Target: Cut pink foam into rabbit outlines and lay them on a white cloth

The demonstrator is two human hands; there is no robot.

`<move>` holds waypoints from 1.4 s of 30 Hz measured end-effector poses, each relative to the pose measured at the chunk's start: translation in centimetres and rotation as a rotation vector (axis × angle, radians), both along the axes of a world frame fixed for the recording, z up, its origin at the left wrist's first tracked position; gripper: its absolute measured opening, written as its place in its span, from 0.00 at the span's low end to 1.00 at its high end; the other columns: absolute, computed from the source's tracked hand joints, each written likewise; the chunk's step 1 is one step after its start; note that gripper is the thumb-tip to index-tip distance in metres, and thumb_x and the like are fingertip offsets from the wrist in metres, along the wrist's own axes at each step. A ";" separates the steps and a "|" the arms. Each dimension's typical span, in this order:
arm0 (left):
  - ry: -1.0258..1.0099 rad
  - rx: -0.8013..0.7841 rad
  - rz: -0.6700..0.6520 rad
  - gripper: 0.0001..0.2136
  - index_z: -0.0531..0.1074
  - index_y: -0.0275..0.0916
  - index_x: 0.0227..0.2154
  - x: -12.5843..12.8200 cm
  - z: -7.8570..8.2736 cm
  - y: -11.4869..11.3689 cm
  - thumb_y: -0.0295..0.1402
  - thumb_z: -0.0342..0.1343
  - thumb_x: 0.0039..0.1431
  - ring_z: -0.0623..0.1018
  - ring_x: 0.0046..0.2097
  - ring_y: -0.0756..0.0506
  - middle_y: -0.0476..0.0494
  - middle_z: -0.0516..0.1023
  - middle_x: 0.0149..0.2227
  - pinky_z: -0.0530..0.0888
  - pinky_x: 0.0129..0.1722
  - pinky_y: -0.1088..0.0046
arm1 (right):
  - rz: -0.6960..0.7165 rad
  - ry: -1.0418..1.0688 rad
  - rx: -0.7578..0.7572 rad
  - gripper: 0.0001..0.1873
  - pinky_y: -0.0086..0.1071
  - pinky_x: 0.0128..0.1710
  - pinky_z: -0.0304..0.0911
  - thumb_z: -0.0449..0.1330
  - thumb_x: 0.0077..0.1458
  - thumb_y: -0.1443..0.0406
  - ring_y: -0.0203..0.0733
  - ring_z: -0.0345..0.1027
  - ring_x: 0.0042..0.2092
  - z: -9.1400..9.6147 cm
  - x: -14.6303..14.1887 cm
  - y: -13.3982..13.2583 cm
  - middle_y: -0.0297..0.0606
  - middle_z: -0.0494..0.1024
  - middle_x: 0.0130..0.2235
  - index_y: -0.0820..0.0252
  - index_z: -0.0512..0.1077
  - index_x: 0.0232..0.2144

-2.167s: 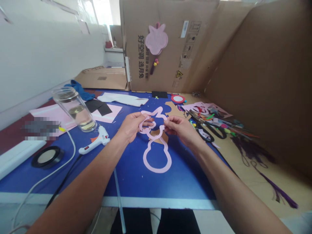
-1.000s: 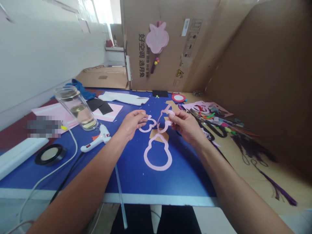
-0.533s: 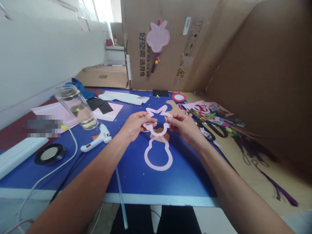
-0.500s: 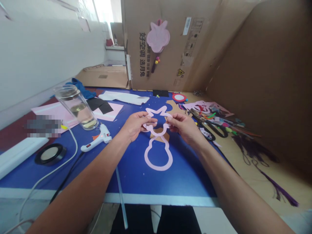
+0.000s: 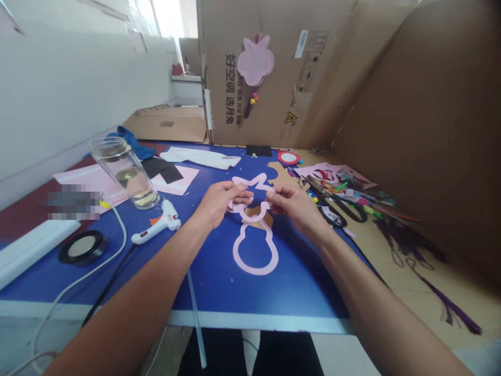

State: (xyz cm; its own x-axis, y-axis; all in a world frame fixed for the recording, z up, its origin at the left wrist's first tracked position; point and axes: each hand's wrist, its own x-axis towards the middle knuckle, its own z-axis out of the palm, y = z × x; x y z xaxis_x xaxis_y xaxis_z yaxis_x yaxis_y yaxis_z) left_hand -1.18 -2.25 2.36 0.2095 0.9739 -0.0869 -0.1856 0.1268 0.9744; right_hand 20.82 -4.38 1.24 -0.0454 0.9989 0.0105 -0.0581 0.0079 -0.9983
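- The left hand (image 5: 215, 204) grips the pink cutout (image 5: 250, 182), a thin open outline with pointed ears, pinching its left side between thumb and fingers.
- The right hand (image 5: 295, 207) grips the cutout's right side the same way, fingertips (image 5: 270, 192) pressed on the band; neither grip is released.
- The cutout sits between the hands, lifted over the blue tabletop (image 5: 211, 284), directly above a tan card shape (image 5: 255, 212).
- Below it, a gourd-shaped pink outline (image 5: 250, 272) lies flat on the tabletop, its top end under the card shape.
- Left of the left hand lie a white hot glue gun (image 5: 164, 222) and a glass tumbler (image 5: 127, 175) holding some liquid, standing upright.
- Behind those lie a pink sheet (image 5: 176, 181), black felt (image 5: 160, 167) and a white cloth (image 5: 201, 157).
- A black tape roll (image 5: 83, 248) sits at the far left.
- To the right, black-handled scissors (image 5: 332, 214) rest among scattered craft scraps (image 5: 336, 175).
- A pink ornament (image 5: 255, 60) with a dark tassel hangs on the cardboard carton (image 5: 309, 99) behind the tabletop.
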 end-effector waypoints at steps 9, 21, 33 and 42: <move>-0.034 -0.014 0.008 0.06 0.82 0.32 0.37 0.1 0.0 -0.1 0.31 0.65 0.66 0.87 0.35 0.44 0.30 0.88 0.39 0.80 0.38 0.69 | 0.004 -0.028 0.009 0.24 0.31 0.29 0.66 0.81 0.41 0.47 0.36 0.69 0.27 -0.2 -0.1 -0.1 0.35 0.81 0.29 0.56 0.80 0.30; -0.023 -0.036 -0.004 0.07 0.81 0.32 0.36 0.2 0.0 -0.2 0.32 0.65 0.67 0.86 0.35 0.45 0.31 0.88 0.40 0.80 0.35 0.72 | 0.004 -0.043 0.002 0.26 0.30 0.29 0.66 0.80 0.41 0.46 0.36 0.70 0.28 -0.6 -0.1 0.2 0.35 0.82 0.30 0.57 0.80 0.31; -0.063 -0.015 0.066 0.06 0.80 0.32 0.38 -0.4 0.5 0.4 0.31 0.63 0.67 0.86 0.34 0.44 0.32 0.88 0.38 0.81 0.36 0.70 | -0.036 -0.093 -0.003 0.25 0.29 0.29 0.68 0.77 0.45 0.47 0.37 0.72 0.30 -0.2 0.1 0.2 0.37 0.83 0.34 0.57 0.78 0.36; -0.222 0.132 0.370 0.05 0.76 0.34 0.37 -3.5 2.0 2.6 0.30 0.63 0.66 0.85 0.31 0.46 0.37 0.86 0.34 0.81 0.33 0.72 | -0.056 -0.651 0.194 0.09 0.32 0.31 0.63 0.64 0.58 0.58 0.39 0.71 0.29 -1.5 0.8 0.6 0.34 0.80 0.29 0.58 0.78 0.34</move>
